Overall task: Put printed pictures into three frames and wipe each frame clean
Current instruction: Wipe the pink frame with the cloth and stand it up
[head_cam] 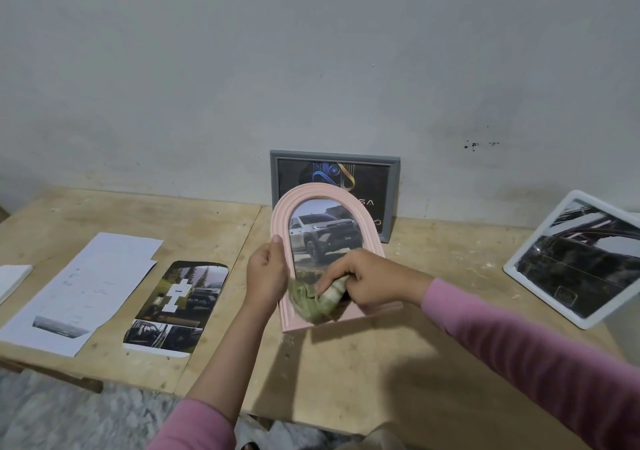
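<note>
Pink arched frame (pixel 320 242) wiped with a green cloth (pixel 317 299).
Left hand (pixel 266 273) grasps the frame's left edge; right hand (pixel 367 280) clutches the cloth on its lower glass.

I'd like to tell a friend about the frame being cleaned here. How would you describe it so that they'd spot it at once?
Look at the wooden table against the grey wall, near its middle. The left hand holds the pink frame by its edge, in front of a grey frame leaning on the wall, while the right hand rubs a green cloth over it. It alone has an arched top; its neighbours are rectangular.
</note>
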The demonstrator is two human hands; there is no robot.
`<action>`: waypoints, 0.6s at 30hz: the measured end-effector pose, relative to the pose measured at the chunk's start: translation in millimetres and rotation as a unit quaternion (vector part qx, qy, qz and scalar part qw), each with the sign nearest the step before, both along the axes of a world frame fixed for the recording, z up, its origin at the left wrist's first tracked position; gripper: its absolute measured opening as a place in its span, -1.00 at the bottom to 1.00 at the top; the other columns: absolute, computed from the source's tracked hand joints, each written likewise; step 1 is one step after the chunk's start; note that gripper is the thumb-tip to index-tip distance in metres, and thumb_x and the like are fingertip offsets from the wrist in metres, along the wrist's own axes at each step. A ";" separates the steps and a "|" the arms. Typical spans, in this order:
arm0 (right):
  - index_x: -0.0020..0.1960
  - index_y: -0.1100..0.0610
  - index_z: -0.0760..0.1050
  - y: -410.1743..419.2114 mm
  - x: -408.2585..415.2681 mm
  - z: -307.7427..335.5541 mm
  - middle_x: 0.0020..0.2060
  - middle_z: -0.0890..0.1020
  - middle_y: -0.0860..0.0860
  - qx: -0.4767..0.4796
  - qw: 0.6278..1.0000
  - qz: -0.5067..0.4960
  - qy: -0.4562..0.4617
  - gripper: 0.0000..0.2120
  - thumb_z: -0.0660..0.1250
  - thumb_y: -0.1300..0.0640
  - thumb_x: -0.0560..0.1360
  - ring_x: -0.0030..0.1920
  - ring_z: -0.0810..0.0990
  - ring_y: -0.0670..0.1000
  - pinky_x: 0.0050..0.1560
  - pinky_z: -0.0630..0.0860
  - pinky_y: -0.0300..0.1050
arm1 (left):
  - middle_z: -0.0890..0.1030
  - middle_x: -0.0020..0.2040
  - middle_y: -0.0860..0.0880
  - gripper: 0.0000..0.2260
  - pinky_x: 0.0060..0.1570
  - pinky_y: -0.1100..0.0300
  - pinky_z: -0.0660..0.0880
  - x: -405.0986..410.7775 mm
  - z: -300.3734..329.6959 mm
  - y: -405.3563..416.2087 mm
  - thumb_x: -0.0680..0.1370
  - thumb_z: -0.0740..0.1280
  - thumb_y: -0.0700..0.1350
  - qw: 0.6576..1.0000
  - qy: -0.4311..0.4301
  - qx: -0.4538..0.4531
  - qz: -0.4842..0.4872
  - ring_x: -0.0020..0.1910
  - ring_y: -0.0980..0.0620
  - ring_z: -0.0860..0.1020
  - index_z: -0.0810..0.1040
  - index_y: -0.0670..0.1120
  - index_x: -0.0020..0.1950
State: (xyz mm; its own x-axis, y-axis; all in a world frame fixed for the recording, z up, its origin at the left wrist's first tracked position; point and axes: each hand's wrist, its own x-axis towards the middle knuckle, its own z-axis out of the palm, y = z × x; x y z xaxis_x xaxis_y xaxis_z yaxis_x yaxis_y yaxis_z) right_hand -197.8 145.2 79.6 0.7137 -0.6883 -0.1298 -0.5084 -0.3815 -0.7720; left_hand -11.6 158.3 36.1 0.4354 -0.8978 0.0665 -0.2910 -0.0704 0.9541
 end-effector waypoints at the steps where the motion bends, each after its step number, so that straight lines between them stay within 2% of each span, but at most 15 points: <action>1: -0.05 0.02 0.68 -4.0 -3.1 5.8 -0.07 0.70 -0.04 0.005 1.000 -0.015 0.007 -0.43 0.03 0.46 0.30 -0.28 0.57 -0.25 -0.24 0.51 -0.30 | 0.19 -0.44 -0.01 -0.59 -0.35 0.14 0.17 1.5 -0.1 -1.4 0.64 0.12 0.00 1.000 0.000 0.002 0.000 -0.45 0.06 0.19 0.16 -0.06 -0.38; 2: -0.07 0.02 0.69 -10.1 -5.7 10.7 -0.15 0.70 -0.06 -0.002 0.999 -0.046 0.004 -0.45 0.05 0.46 0.30 -0.36 0.54 -0.27 -0.32 0.43 -0.34 | 0.19 -0.43 -0.02 -0.60 -0.34 0.13 0.17 3.7 -0.3 -2.7 0.64 0.11 0.01 1.000 0.007 -0.001 -0.002 -0.44 0.04 0.18 0.15 -0.05 -0.38; 4: -0.11 0.03 0.69 -25.7 -11.9 17.7 -0.28 0.67 -0.09 -0.040 0.984 -0.168 -0.050 -0.50 0.10 0.45 0.30 -0.37 0.52 -0.25 -0.30 0.38 -0.32 | 0.20 -0.42 -0.04 -0.59 -0.34 0.10 0.17 8.2 -0.1 -4.7 0.64 0.11 0.02 1.000 0.019 0.001 -0.003 -0.44 0.03 0.18 0.13 -0.04 -0.38; 5: -0.10 0.04 0.68 -32.8 -15.0 20.6 -0.28 0.66 -0.07 -0.063 0.964 -0.242 -0.091 -0.53 0.13 0.44 0.30 -0.35 0.52 -0.22 -0.28 0.37 -0.31 | 0.21 -0.42 -0.04 -0.59 -0.34 0.09 0.19 9.7 -0.2 -5.2 0.64 0.10 0.03 1.000 0.016 0.005 -0.006 -0.44 0.03 0.19 0.14 -0.04 -0.38; 7: 0.03 0.09 0.64 -43.2 -19.3 22.3 -0.17 0.65 -0.01 -0.124 0.916 -0.356 -0.140 -0.57 0.17 0.43 0.34 -0.20 0.57 -0.07 -0.18 0.43 -0.27 | 0.21 -0.43 -0.03 -0.60 -0.32 0.11 0.22 8.9 1.1 -4.5 0.64 0.10 0.03 1.000 0.001 0.009 -0.018 -0.43 0.03 0.21 0.16 -0.05 -0.37; 8: 0.15 0.12 0.59 -46.3 -18.6 21.0 -0.07 0.64 0.00 -0.150 0.905 -0.376 -0.134 -0.56 0.18 0.42 0.37 -0.08 0.57 -0.02 -0.07 0.45 -0.26 | 0.21 -0.43 -0.03 -0.60 -0.32 0.12 0.23 6.5 3.0 -3.9 0.64 0.09 0.02 1.000 -0.008 0.004 -0.026 -0.43 0.03 0.21 0.18 -0.07 -0.37; 10: 0.36 0.16 0.42 -49.3 -14.1 12.5 0.20 0.55 0.05 -0.159 0.917 -0.357 -0.080 -0.45 0.16 0.44 0.40 0.21 0.49 0.04 0.21 0.39 -0.20 | 0.22 -0.43 -0.03 -0.60 -0.34 0.15 0.22 -1.5 7.1 -3.2 0.65 0.09 0.00 0.999 -0.029 -0.007 -0.045 -0.44 0.05 0.22 0.19 -0.09 -0.36; 12: 0.43 0.18 0.32 -47.8 -4.2 -1.3 0.43 0.34 0.13 -0.175 0.942 -0.287 -0.023 -0.34 0.16 0.47 0.35 0.45 0.26 0.11 0.43 0.20 -0.07 | 0.22 -0.46 0.00 -0.60 -0.39 0.16 0.18 -9.7 9.7 -5.6 0.65 0.10 -0.01 0.997 -0.027 -0.013 -0.076 -0.47 0.07 0.20 0.18 -0.07 -0.38; 15: 0.45 0.14 0.28 -37.9 13.7 -17.0 0.51 0.16 0.11 -0.221 0.955 -0.195 0.025 -0.27 0.20 0.50 0.31 0.52 0.06 0.08 0.48 0.02 0.17 | 0.21 -0.48 0.06 -0.60 -0.41 0.17 0.14 -15.0 9.0 -8.2 0.65 0.12 -0.02 0.996 -0.004 -0.006 -0.090 -0.50 0.13 0.18 0.18 -0.04 -0.38; 18: 0.44 0.10 0.31 -22.0 26.0 -19.5 0.51 0.17 0.04 -0.259 0.957 -0.129 0.031 -0.30 0.20 0.50 0.35 0.52 0.07 0.03 0.47 -0.05 0.25 | 0.18 -0.46 0.06 -0.61 -0.46 0.22 0.10 -11.4 6.8 -4.3 0.66 0.12 -0.02 0.998 0.033 -0.006 -0.062 -0.51 0.18 0.15 0.17 -0.02 -0.37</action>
State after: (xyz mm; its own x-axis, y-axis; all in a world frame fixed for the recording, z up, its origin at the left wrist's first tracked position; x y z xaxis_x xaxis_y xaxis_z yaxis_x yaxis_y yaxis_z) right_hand -171.7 123.2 60.1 0.5134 -0.8239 0.2398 -0.6756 -0.5604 -0.4790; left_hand -23.0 154.0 43.0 0.3245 -0.9444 0.0534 -0.2338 -0.0253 0.9720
